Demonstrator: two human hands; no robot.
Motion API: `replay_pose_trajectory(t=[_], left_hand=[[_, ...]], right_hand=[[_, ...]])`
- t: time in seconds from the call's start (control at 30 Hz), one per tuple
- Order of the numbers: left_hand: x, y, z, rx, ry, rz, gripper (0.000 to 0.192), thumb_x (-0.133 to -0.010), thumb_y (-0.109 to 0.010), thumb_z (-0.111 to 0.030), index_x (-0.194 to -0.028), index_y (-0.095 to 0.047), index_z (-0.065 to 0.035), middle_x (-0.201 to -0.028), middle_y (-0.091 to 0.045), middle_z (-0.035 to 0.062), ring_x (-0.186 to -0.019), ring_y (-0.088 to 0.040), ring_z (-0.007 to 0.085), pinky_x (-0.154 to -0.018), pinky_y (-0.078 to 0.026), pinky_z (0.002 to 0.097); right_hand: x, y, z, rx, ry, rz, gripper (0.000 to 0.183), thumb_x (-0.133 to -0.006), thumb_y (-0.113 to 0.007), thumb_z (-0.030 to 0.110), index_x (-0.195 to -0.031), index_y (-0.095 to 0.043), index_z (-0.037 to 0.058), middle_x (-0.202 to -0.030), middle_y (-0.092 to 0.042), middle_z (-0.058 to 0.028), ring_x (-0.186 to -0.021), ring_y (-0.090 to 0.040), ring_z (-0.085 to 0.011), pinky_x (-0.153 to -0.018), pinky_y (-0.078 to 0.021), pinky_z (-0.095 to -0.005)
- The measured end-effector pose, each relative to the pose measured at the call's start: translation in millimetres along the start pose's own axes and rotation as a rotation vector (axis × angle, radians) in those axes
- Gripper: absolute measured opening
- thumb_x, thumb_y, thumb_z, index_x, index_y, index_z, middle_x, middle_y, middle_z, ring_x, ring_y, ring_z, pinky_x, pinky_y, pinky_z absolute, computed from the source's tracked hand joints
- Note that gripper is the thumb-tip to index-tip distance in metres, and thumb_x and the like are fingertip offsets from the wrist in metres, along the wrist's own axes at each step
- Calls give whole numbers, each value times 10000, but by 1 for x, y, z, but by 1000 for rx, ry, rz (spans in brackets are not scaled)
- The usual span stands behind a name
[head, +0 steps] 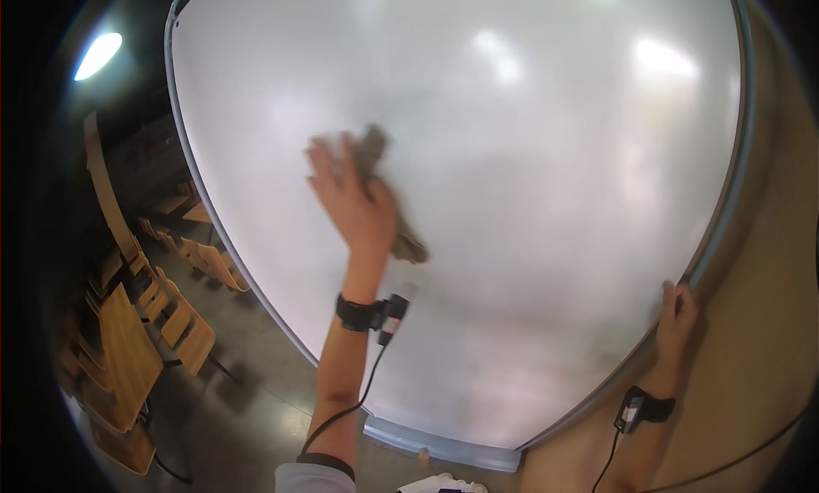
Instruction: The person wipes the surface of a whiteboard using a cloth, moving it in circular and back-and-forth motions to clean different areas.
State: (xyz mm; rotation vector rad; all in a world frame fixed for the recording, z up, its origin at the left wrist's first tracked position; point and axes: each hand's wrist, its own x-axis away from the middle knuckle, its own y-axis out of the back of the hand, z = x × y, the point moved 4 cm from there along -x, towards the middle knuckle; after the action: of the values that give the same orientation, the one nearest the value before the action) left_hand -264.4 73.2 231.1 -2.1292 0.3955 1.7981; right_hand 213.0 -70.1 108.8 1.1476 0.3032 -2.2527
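My left hand lies spread against a large whiteboard, left of its middle, and is slightly blurred. Under the palm and thumb it holds a crumpled grey-brown cloth, which sticks out above and below the thumb. Part of the cloth is hidden by the hand. At the board's lower right edge, my right hand has its fingers bent over the grey metal frame. Both wrists wear black straps with small cabled devices, the left device and the right one.
A grey ledge runs along the board's bottom. Beige wall borders it on the right. To the left, wooden tables and chairs stand on a grey floor. A white shoe shows below, and a dark cable crosses lower right.
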Motion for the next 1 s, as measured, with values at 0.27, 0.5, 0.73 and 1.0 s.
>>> replay_pose_trajectory(t=[0.27,0.5,0.73,1.0], left_hand=[[16,-9,-7,207,75,78,675,-821,-438,39,-1478,-297,103,-1550,-262,325,-1461,-218,479,-1204,-175,543],[131,-20,-115,330,-564,403,437,-905,-527,-31,-1325,-512,87,-1435,-464,272,-1356,-428,432,-1125,-348,539],[111,14,-33,256,-403,3,384,-845,-589,59,-1225,-614,100,-1366,-508,306,-1270,-500,480,-1044,-439,571],[-16,59,92,170,81,-164,601,-880,-399,8,-1476,-355,72,-1568,-302,257,-1469,-272,391,-1209,-191,446]], right_hand=[[-4,1,-4,18,28,-65,369,-985,-629,126,-717,-385,61,-667,-343,44,-629,-306,-63,-551,-247,-249],[-8,7,-20,61,55,-65,358,-982,-637,133,-730,-398,47,-691,-335,37,-644,-311,-69,-554,-254,-254],[1,9,-36,86,-30,-34,353,-984,-631,147,-728,-411,44,-693,-346,30,-655,-325,-77,-571,-272,-259],[5,3,-29,-27,21,-54,344,-998,-606,142,-731,-411,45,-698,-369,34,-656,-325,-70,-573,-273,-249]])
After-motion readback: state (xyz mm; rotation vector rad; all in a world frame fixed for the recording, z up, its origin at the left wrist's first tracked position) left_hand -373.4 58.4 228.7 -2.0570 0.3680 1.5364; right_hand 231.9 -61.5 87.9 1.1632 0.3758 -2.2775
